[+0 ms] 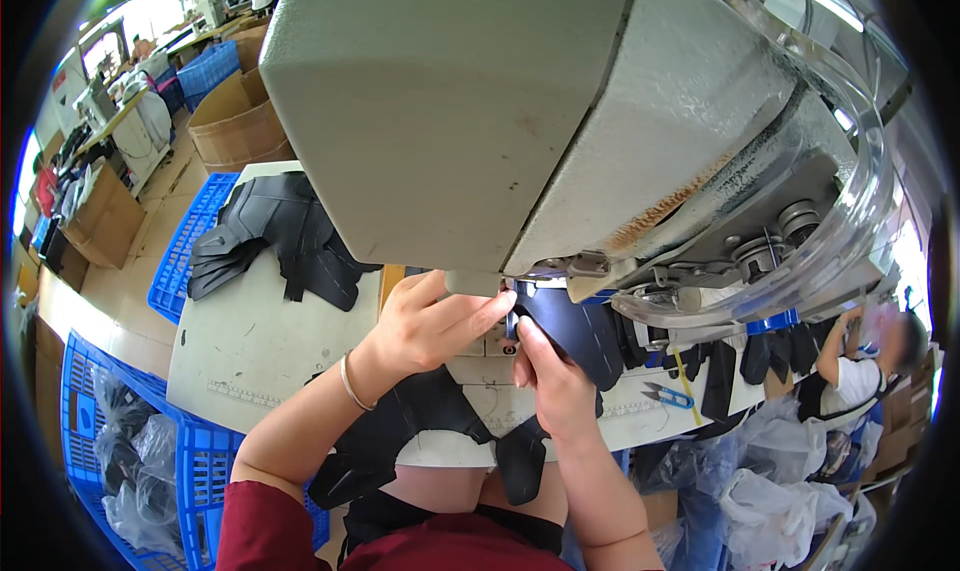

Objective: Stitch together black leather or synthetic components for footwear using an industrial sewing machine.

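At a pale workshop bench (300,346), a person's left hand (430,326) and right hand (560,391) pinch 1 dark panel (582,339) by its edge beneath an industrial sewing machine (430,121); blue-handled thread snips (672,397) lie to the right.

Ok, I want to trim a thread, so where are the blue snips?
In the head view, the snips lie on the table, to the right of the right hand, by the yellow strip.
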A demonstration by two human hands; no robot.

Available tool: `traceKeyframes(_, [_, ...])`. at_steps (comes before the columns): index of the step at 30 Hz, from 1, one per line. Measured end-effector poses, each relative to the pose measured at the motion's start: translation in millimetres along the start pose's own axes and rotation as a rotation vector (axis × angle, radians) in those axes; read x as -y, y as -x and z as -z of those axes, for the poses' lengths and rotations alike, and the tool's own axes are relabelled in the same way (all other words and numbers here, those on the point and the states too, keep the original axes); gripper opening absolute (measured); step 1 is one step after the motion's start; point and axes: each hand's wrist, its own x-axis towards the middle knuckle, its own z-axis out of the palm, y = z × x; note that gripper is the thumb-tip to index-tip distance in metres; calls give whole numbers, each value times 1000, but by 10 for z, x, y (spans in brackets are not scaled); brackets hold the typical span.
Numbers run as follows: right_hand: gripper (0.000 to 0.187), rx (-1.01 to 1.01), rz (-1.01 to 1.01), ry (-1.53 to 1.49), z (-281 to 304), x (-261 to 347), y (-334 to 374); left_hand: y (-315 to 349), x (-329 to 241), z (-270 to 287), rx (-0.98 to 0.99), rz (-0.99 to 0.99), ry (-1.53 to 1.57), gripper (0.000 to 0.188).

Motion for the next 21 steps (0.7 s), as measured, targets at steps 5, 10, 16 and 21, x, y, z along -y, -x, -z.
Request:
traceKeyframes(5, [22,35,-193,-65,-16,369,276,-25,60,40,44,4,29,35])
traceKeyframes(10, [30,33,215,514,303,666,486,-69,100,28,-3,-35,114,31])
traceKeyframes(16, [15,-82,302,613,705,31,-436,-51,71,1,1,4,102,25])
traceKeyframes(21, [7,-120,376,59,788,-50,-414,-26,91,-46,-3,30,148,23])
